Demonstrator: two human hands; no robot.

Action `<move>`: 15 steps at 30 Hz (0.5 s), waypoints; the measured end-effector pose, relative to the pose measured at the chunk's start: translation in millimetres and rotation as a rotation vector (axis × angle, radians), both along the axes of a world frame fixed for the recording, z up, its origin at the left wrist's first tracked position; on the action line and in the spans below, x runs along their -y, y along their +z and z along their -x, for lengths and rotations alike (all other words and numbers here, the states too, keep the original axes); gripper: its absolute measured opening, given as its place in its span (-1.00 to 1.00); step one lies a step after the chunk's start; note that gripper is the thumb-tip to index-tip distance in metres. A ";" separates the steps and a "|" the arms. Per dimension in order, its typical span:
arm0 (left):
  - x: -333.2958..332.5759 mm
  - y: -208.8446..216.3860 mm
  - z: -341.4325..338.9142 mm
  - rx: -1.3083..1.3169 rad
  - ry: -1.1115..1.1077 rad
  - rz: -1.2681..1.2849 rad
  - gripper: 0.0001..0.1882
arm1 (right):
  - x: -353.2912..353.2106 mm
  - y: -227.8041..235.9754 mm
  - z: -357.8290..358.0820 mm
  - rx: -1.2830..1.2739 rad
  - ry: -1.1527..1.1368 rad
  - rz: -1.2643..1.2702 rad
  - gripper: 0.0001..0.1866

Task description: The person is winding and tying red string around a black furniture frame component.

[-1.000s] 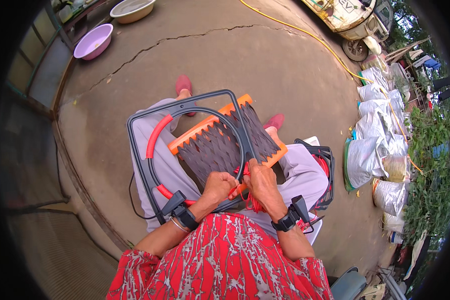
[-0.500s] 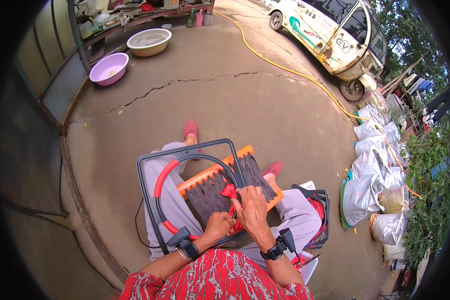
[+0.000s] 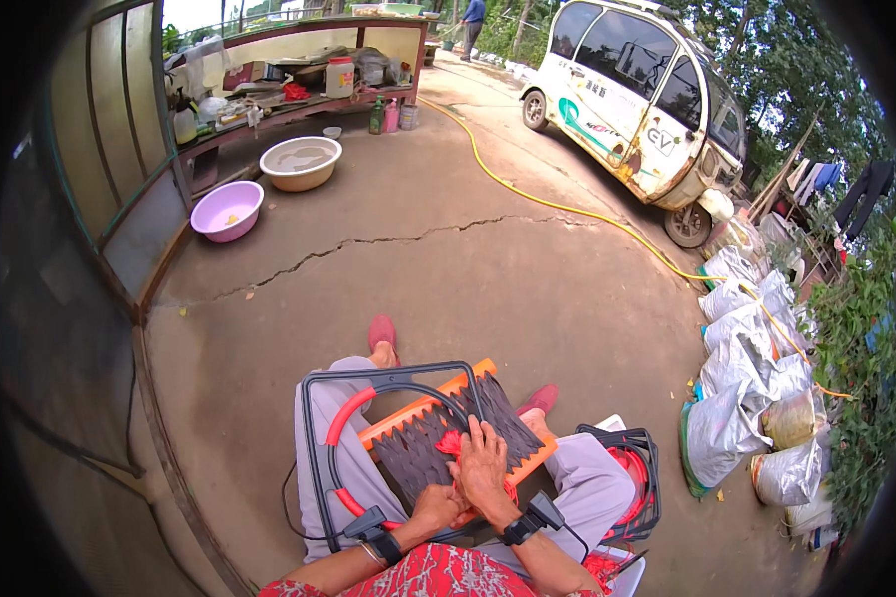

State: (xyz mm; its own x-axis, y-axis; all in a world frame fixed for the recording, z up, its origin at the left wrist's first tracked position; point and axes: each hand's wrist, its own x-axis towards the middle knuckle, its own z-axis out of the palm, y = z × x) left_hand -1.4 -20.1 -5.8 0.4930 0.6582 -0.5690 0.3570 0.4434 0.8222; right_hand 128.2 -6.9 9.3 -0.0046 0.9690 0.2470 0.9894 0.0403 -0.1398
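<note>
Both my hands work close together above my lap, on a bundle of red cord (image 3: 450, 442) whose frayed tuft sticks out past the fingers. My left hand (image 3: 438, 507) pinches its lower part. My right hand (image 3: 483, 470), fingers bent, grips it from the right and hides much of it. Beneath them lies a rack with orange edge bars (image 3: 531, 464) and dark grey pointed strips (image 3: 415, 460) across it. A black frame (image 3: 312, 438) with a part-red ring (image 3: 346, 416) leans over my left thigh, partly overlapping the rack.
By my right leg stands a black crate (image 3: 649, 488) with red coils, near a white container (image 3: 629, 577) with red strands. Filled white sacks (image 3: 722, 433) line the right side. A yellow hose (image 3: 567, 211) crosses the ground; basins (image 3: 227, 211) and a white vehicle (image 3: 627, 95) stand farther off.
The view has tilted up, so the shelf and a distant person now show. My hands stay together on the red cord; the right hand's fingers have shifted slightly and its tuft is more covered.
</note>
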 end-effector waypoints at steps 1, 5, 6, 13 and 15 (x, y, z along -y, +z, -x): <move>0.8 -3.9 -0.7 -0.002 0.001 -0.003 -0.73 | -1.4 -0.6 -2.3 0.014 0.000 0.027 -0.47; 4.5 -20.7 -2.2 0.033 0.051 0.072 -0.76 | -5.2 2.0 -6.8 -0.016 -0.009 0.134 -0.51; 4.0 -21.8 -1.9 0.048 0.066 0.090 -0.77 | -3.7 2.8 -7.1 -0.103 -0.006 0.071 -0.52; 4.1 2.0 3.4 0.129 0.090 -0.020 -0.80 | 20.2 49.5 20.8 -1.087 -0.115 0.050 -0.64; 1.2 -2.3 2.9 0.267 0.133 0.067 -0.82 | 26.0 57.6 23.8 -1.055 -0.096 -0.061 -0.64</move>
State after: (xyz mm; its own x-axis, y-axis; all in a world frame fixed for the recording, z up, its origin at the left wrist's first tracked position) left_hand -4.3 -21.3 -8.1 0.5428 0.6922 -0.4756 0.0676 0.5284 0.8463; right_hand 104.4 -32.9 66.9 0.3163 0.9398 0.1292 0.3674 0.0042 -0.9301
